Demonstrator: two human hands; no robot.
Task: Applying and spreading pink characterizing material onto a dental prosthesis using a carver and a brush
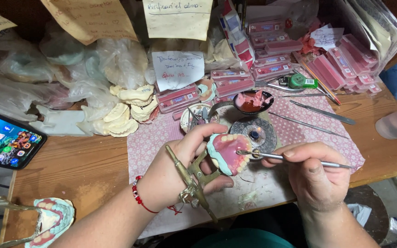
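My left hand grips a brass articulator frame that carries a denture model with pink wax and a row of pale teeth on a bluish cast. A red bead bracelet circles that wrist. My right hand pinches a thin metal wax tool like a pen. Its tip touches the right edge of the denture wax. Just behind the denture stands a small round burner with a tiny flame.
A ladle-like spoon of pink wax and long metal instruments lie on the patterned cloth. Plaster casts, pink boxes and paper notes crowd the back. A phone sits left; another articulated denture lower left.
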